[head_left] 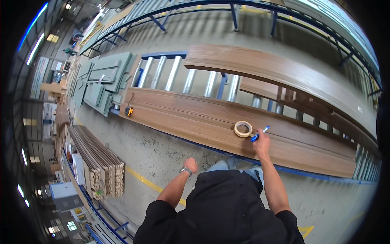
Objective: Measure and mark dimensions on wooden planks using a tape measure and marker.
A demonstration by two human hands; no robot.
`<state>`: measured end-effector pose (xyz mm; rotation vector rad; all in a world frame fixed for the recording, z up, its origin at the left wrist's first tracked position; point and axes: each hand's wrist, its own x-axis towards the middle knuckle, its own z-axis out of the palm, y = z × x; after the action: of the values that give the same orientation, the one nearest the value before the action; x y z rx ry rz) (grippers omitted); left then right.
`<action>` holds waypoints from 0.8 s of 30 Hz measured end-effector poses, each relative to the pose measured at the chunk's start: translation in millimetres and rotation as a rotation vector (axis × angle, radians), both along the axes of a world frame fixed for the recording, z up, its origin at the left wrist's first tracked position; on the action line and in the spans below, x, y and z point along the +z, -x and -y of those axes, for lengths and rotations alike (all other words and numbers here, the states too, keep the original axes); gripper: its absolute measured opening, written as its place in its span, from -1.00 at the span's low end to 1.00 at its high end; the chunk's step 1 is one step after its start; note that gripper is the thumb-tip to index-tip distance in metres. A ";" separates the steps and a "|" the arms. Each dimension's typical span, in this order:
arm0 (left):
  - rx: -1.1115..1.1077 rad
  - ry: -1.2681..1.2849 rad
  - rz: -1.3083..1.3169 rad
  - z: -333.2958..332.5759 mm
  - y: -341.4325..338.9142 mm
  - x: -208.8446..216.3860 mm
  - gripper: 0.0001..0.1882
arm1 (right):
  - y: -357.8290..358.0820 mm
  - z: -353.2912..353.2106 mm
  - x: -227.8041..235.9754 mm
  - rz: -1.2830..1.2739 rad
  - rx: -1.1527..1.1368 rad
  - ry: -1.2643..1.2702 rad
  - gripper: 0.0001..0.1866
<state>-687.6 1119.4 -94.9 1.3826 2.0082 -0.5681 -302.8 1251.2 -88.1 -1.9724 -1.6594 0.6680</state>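
My right hand reaches over a long brown wood-grain panel, its fingers closed round a blue-and-white marker pen. Right beside those fingers, a roll of beige tape lies flat on the panel; I cannot tell if they touch it. My left hand, with a watch on the wrist, hangs apart from the panel above the floor. Its fingers are curled into a loose fist with nothing seen in them. A yellow-and-black tape measure sits at the panel's left end.
Metal rollers on a blue frame carry the panel. Another brown panel lies beyond it. Green-grey panels are piled at the left, and stacked brown boards stand nearer. A second blue-framed conveyor runs along the far side.
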 end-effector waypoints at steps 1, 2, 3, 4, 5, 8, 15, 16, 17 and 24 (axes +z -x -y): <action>0.042 -0.058 0.001 -2.4 -4.4 6.2 -0.78 | -0.6 2.3 -0.5 -0.001 0.009 -0.008 -0.58; 0.051 -0.065 0.001 -6.8 -11.7 10.1 -0.78 | -2.2 4.6 -1.4 0.010 -0.006 0.014 -0.59; 0.076 -0.043 -0.027 -10.5 -17.6 12.7 -0.77 | -1.6 6.7 -0.1 0.019 -0.020 0.036 -0.59; 0.100 -0.018 -0.053 -13.8 -22.5 18.1 -0.77 | -1.7 8.2 0.5 0.033 -0.014 0.029 -0.60; 0.105 -0.020 -0.050 -14.0 -23.8 20.3 -0.77 | -1.4 10.5 0.3 0.036 -0.009 0.027 -0.60; -0.196 -0.035 0.046 -18.6 -30.8 13.9 -0.74 | 5.9 9.1 8.7 0.035 -0.026 0.025 -0.63; -0.460 -0.835 0.544 -136.0 -168.1 64.6 -0.53 | 13.6 5.4 16.2 -0.028 -0.041 0.077 -0.63; -0.531 -0.834 0.571 -148.3 -179.6 60.4 -0.49 | 14.9 5.3 15.7 -0.059 -0.038 0.035 -0.63; -0.609 -0.736 0.468 -156.1 -191.1 57.8 -0.49 | 13.0 5.9 15.8 -0.042 -0.036 0.001 -0.64; -0.951 -0.724 0.550 -178.9 -236.0 57.2 -0.67 | -31.3 30.4 19.9 -0.056 -0.175 -0.105 -0.67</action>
<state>-451.6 1298.4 -37.7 2.5896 1.0317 0.2304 -271.5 1220.8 -68.2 -1.9776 -1.4387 0.5547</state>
